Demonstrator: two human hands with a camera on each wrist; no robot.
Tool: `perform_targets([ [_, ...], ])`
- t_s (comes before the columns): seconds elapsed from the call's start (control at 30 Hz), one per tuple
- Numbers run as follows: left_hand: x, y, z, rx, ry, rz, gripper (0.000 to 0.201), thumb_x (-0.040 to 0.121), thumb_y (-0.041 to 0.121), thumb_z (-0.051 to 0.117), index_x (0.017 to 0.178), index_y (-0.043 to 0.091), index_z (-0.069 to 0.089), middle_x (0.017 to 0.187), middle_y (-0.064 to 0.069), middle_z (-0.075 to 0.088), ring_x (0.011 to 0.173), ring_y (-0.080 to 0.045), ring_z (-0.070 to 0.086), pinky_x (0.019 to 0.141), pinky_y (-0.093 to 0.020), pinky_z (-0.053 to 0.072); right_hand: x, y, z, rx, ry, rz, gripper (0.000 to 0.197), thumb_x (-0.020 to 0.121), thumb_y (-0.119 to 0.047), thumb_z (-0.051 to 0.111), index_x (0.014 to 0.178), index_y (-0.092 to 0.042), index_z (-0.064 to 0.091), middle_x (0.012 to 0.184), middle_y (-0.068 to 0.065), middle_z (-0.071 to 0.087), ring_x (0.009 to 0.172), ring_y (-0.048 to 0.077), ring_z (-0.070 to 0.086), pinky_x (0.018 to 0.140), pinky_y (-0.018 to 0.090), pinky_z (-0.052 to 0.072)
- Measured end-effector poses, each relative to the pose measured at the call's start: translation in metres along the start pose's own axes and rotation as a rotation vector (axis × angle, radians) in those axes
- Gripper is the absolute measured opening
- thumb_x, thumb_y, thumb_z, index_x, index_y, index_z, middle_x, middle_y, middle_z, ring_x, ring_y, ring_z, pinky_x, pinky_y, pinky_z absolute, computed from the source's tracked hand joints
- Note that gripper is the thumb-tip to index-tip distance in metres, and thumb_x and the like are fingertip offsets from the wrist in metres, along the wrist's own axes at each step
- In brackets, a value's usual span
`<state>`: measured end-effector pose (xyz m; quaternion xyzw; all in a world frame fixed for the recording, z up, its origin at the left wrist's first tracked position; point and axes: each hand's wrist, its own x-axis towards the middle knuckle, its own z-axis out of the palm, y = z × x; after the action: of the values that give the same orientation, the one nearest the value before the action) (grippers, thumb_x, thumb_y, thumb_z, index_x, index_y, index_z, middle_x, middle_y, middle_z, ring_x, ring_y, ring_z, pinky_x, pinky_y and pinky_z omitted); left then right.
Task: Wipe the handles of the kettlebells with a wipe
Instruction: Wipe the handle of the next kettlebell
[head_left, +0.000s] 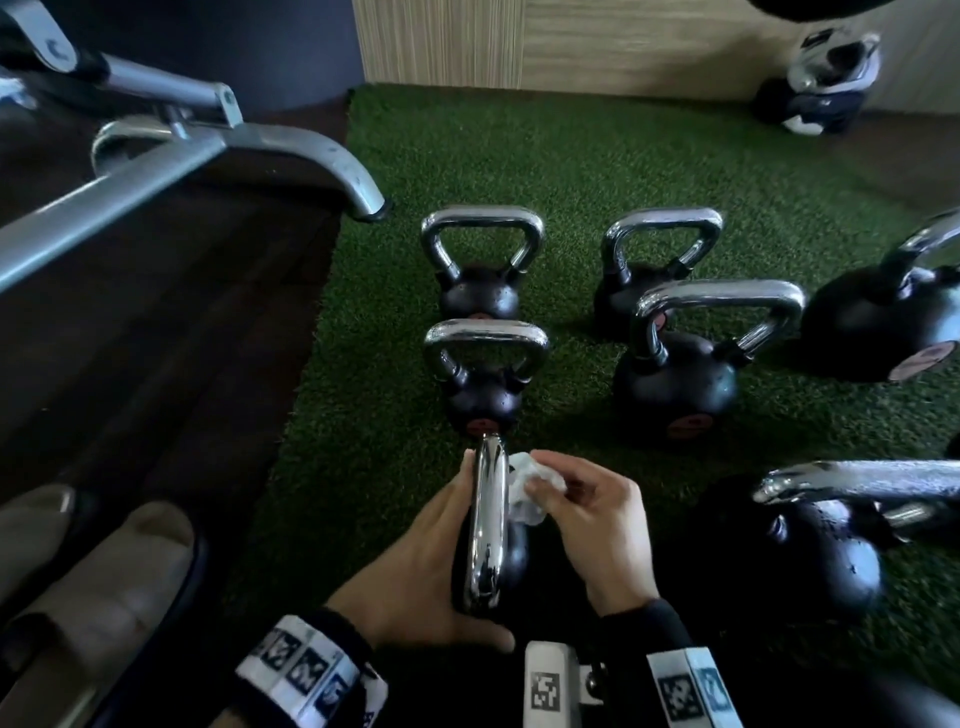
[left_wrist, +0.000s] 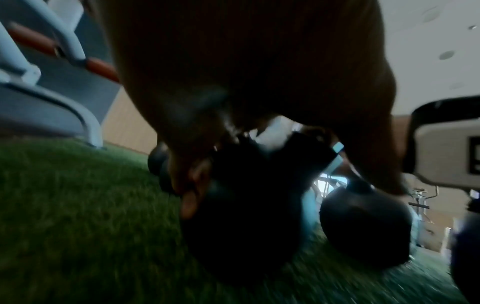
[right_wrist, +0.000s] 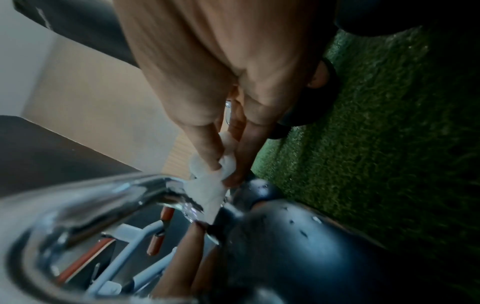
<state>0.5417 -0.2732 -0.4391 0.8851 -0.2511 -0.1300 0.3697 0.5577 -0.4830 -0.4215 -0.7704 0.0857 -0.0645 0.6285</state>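
The nearest kettlebell stands on green turf, its chrome handle pointing away from me. My left hand grips that handle from the left, thumb across its near end. My right hand pinches a crumpled white wipe and presses it against the right side of the handle. In the right wrist view the wipe sits between thumb and fingers on the chrome handle, just above the black body. The left wrist view is dark; my left hand covers the kettlebell's body.
Several more kettlebells stand on the turf: two in line ahead, others to the right. A grey bench frame crosses the dark floor at left. Beige shoes lie lower left.
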Motion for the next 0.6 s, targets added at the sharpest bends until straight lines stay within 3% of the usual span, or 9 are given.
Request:
perform_targets([
  [0.1,0.004,-0.001,0.020,0.039,0.169,0.001,0.133,0.069,0.079,0.073,0.163,0.012,0.005,0.170,0.009,0.004,0.156,-0.006,0.005,0.127,-0.038,0.021,0.002,0.005,0.011,-0.051,-0.046,0.000,0.023,0.084,-0.013,0.083,0.105,-0.023,0.083,0.095,-0.012,0.081,0.091,0.000,0.075,0.089,0.031,0.062],
  [0.23,0.006,-0.003,0.019,-0.029,0.256,0.072,0.107,0.079,0.051,0.078,0.158,0.002,0.026,0.161,0.000,0.033,0.148,-0.017,0.035,0.117,-0.046,0.038,0.000,0.004,0.023,-0.218,-0.090,-0.049,0.021,0.089,-0.019,0.078,0.108,-0.027,0.083,0.094,-0.016,0.079,0.090,-0.013,0.069,0.077,0.004,0.049],
  [0.3,0.005,0.000,0.015,-0.144,0.288,0.111,0.102,0.076,0.036,0.084,0.158,0.016,0.026,0.154,0.001,0.042,0.141,-0.019,0.045,0.112,-0.050,0.043,0.002,0.002,0.027,-0.231,-0.092,-0.045,0.020,0.090,-0.018,0.077,0.109,-0.026,0.082,0.093,-0.016,0.078,0.089,-0.015,0.067,0.073,0.000,0.045],
  [0.4,0.004,0.006,0.010,-0.196,0.297,0.168,0.107,0.074,0.023,0.086,0.149,0.059,0.019,0.149,0.001,0.046,0.138,-0.025,0.048,0.112,-0.052,0.043,0.011,-0.003,0.030,-0.174,-0.061,-0.053,0.020,0.090,-0.016,0.078,0.109,-0.023,0.082,0.093,-0.016,0.077,0.090,-0.010,0.069,0.076,0.002,0.046],
  [0.47,0.004,0.006,0.009,-0.186,0.287,0.166,0.112,0.072,0.020,0.086,0.143,0.069,0.014,0.148,-0.003,0.046,0.139,-0.027,0.046,0.114,-0.051,0.041,0.019,-0.007,0.030,-0.136,-0.026,-0.108,0.020,0.089,-0.012,0.079,0.105,-0.022,0.082,0.092,-0.017,0.076,0.091,-0.008,0.070,0.077,0.004,0.047],
  [0.6,0.002,0.002,0.007,-0.218,0.264,0.131,0.114,0.074,0.019,0.088,0.141,0.073,0.014,0.151,0.000,0.045,0.143,-0.021,0.042,0.118,-0.044,0.038,0.024,-0.005,0.032,-0.134,-0.063,-0.124,0.020,0.090,-0.012,0.078,0.106,-0.022,0.082,0.095,-0.014,0.076,0.092,-0.002,0.070,0.081,0.010,0.051],
])
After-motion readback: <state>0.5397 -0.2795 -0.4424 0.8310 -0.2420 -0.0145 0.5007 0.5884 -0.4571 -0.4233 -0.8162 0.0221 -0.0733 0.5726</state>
